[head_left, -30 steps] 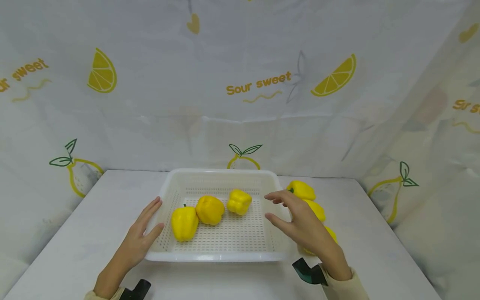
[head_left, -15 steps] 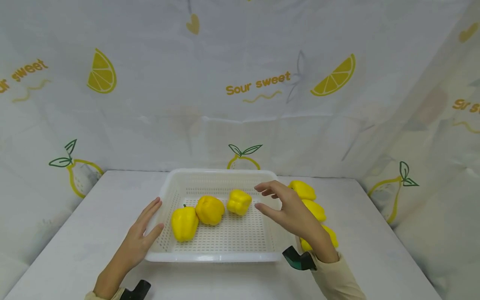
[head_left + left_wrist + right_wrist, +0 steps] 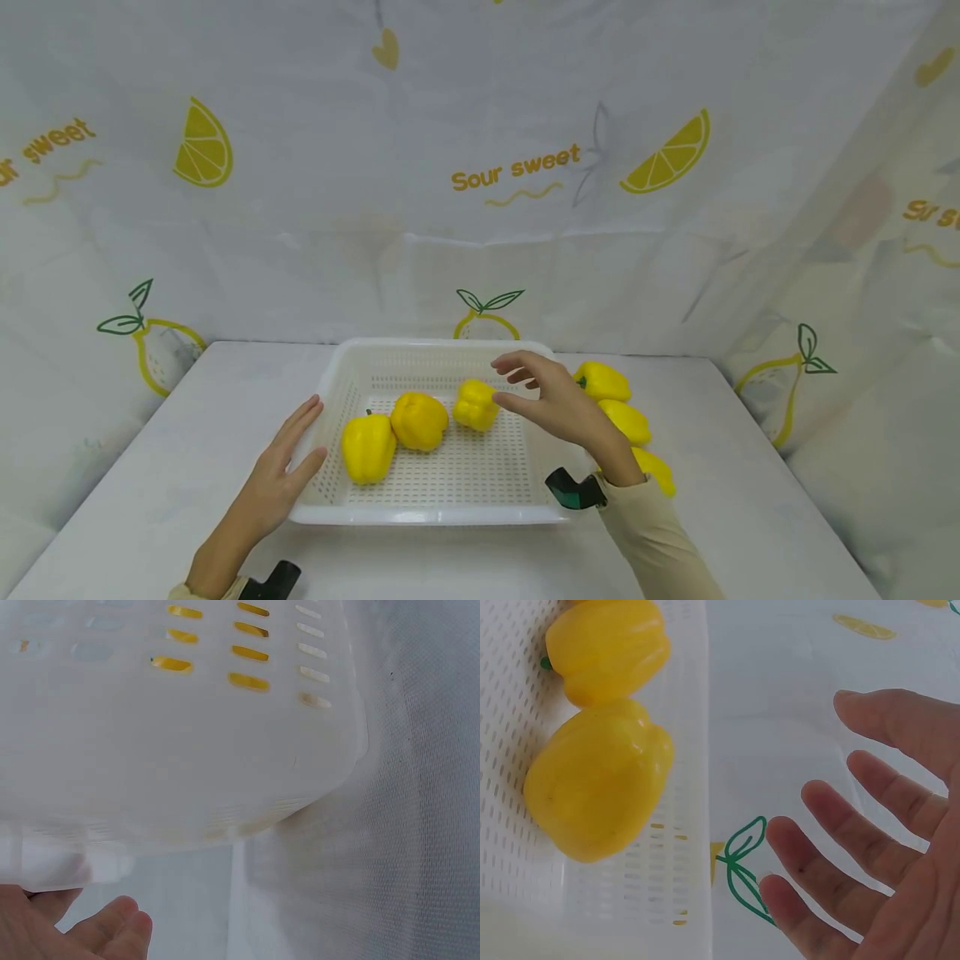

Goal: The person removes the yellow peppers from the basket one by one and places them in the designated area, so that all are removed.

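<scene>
A white perforated basket (image 3: 457, 514) holds three yellow bell peppers: one at the left (image 3: 369, 448), one in the middle (image 3: 419, 422), one to the right (image 3: 474, 406). The left hand (image 3: 272, 483) rests against the basket's left rim, fingers extended; its fingertips (image 3: 120, 926) show below the rim in the left wrist view. Over the basket's right part hovers the right hand (image 3: 558, 404), fingers spread and slightly bent, holding nothing, its thumb close to the right pepper. In the right wrist view that hand (image 3: 885, 817) appears apart from the peppers (image 3: 600, 780).
Outside the basket, to its right, several yellow peppers lie in a column: a far one (image 3: 604, 381), a middle one (image 3: 626, 422) and a near one (image 3: 654, 471) partly behind the right forearm. A white printed cloth (image 3: 337, 167) hangs behind the white table (image 3: 750, 500).
The right hand has moved left and away from the person, from the basket's right edge to near the right pepper. The left hand and the peppers have stayed in place.
</scene>
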Tool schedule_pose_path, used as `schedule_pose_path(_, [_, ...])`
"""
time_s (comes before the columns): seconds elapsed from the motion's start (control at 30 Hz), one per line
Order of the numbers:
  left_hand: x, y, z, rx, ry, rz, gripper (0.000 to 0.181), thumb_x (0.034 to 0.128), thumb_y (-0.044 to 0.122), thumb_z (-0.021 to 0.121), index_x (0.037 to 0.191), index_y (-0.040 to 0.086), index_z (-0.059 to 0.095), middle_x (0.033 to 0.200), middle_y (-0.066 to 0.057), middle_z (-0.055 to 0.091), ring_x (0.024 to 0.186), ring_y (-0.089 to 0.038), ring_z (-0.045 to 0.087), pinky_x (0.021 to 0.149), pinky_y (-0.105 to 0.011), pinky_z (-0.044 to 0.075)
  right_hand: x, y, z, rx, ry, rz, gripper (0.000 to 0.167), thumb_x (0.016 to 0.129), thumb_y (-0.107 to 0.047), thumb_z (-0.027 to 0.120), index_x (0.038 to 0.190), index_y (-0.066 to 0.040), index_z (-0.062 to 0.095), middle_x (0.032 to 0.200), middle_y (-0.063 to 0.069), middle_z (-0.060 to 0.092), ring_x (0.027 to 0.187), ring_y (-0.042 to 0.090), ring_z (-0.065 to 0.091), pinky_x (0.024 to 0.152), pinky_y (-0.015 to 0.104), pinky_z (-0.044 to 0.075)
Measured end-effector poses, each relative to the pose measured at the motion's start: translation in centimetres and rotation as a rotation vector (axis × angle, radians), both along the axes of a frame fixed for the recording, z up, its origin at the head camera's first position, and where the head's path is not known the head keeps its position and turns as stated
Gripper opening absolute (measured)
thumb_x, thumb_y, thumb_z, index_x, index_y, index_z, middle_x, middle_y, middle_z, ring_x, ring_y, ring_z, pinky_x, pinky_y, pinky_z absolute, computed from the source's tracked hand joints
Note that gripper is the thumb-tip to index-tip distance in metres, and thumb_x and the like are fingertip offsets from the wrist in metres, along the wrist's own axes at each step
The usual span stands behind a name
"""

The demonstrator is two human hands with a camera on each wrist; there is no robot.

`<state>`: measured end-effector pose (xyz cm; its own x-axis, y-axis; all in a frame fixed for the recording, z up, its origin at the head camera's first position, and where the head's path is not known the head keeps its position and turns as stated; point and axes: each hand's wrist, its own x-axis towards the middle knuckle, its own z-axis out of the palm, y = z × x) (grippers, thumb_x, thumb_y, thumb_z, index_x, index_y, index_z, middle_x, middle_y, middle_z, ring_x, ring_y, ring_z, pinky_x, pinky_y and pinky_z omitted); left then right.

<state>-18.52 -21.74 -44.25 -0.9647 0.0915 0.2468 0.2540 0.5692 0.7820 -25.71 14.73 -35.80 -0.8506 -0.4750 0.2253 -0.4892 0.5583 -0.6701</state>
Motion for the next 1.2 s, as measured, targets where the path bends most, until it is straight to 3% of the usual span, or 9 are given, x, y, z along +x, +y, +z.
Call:
schedule_pose_path(0.2, [0.0, 0.0, -0.1, -0.003, 0.015, -0.005, 0.061, 0.0984, 0.016, 0.057, 0.154, 0.006, 0.033, 0.164, -0.017, 0.022, 0.148, -0.049, 0.020, 0.109, -0.077, 0.024, -1.3, -1.2, -0.8, 0.048, -0.101, -0.002, 0.049, 0.095, -0.035, 0.066, 0.134, -0.008, 0.056, 0.135, 0.012, 0.060, 0.122, 0.035, 0.056, 0.105, 0.052, 0.048])
schedule_pose_path(0.43, [0.0, 0.1, -0.1, 0.004, 0.018, -0.004, 0.060, 0.0989, 0.017, 0.057, 0.154, 0.008, 0.034, 0.164, -0.017, 0.022, 0.148, -0.049, 0.020, 0.109, -0.077, 0.024, -2.1, -2.3, -1.7, 0.137, -0.137, -0.009, 0.048, 0.096, -0.036, 0.064, 0.134, -0.007, 0.057, 0.139, 0.017, 0.056, 0.128, 0.037, 0.050, 0.108, 0.054, 0.045])
schedule_pose_path(0.63, [0.0, 0.0, -0.1, -0.004, 0.016, -0.004, 0.061, 0.0989, 0.017, 0.057, 0.154, 0.007, 0.033, 0.164, -0.015, 0.022, 0.149, -0.048, 0.020, 0.107, -0.078, 0.025, -2.5, -2.9, -2.2, 0.224, -0.207, -0.013, 0.048, 0.095, -0.034, 0.065, 0.136, -0.010, 0.056, 0.145, 0.018, 0.049, 0.135, 0.036, 0.046, 0.112, 0.054, 0.042])
schedule_pose_path(0.83, [0.0, 0.1, 0.1, -0.015, 0.009, 0.002, 0.060, 0.0991, 0.017, 0.056, 0.154, 0.007, 0.033, 0.164, -0.016, 0.022, 0.149, -0.049, 0.020, 0.105, -0.079, 0.025, -2.8, -3.2, -2.5, 0.290, -0.285, -0.015, 0.054, 0.093, -0.033, 0.067, 0.142, -0.017, 0.052, 0.148, 0.015, 0.045, 0.131, 0.030, 0.048, 0.112, 0.053, 0.042])
schedule_pose_path(1.03, [-0.1, 0.1, 0.1, -0.013, 0.008, 0.004, 0.060, 0.0987, 0.015, 0.056, 0.154, 0.006, 0.033, 0.164, -0.016, 0.022, 0.149, -0.049, 0.021, 0.108, -0.078, 0.025, -3.2, -3.3, -2.9, 0.317, -0.286, -0.007, 0.056, 0.093, -0.030, 0.068, 0.144, -0.019, 0.050, 0.145, 0.013, 0.049, 0.128, 0.028, 0.050, 0.112, 0.052, 0.043])
schedule_pose_path(1.2, [0.0, 0.0, 0.0, -0.009, 0.001, 0.000, 0.060, 0.0985, 0.015, 0.056, 0.153, 0.005, 0.033, 0.164, -0.018, 0.022, 0.148, -0.050, 0.020, 0.106, -0.079, 0.025, -3.4, -3.3, -3.3, 0.301, -0.280, -0.014, 0.046, 0.093, -0.025, 0.068, 0.137, -0.018, 0.054, 0.140, 0.013, 0.054, 0.125, 0.027, 0.052, 0.111, 0.050, 0.045])
